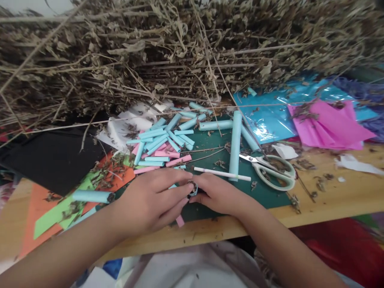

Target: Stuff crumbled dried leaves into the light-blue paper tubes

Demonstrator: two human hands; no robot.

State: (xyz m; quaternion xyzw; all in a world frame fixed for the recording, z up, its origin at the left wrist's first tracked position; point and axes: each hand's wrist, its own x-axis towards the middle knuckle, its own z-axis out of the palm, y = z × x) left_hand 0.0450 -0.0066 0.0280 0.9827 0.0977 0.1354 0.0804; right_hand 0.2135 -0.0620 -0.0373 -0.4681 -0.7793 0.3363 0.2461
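A light-blue paper tube (194, 189) with dried leaf bits in its open end is between my hands, just above the table's front edge. My left hand (156, 196) is closed around it from the left, with fingertips at its rim. From the right, my right hand (220, 194) pinches its side with thumb and forefinger. Most of the tube is hidden by the fingers. Just beyond my right hand lies a thin white stick (222, 173). Behind my left hand is a pile of short blue tubes (156, 140) and pink tubes (178, 161).
Scissors (276, 174) and a long blue tube (235, 148) lie on the green mat (207, 160). Dried leafy stems (180, 52) are heaped along the back. Blue film (264, 120) and pink paper (330, 124) lie right; black sheets (60, 156) and a leaf-filled tube (93, 196) left.
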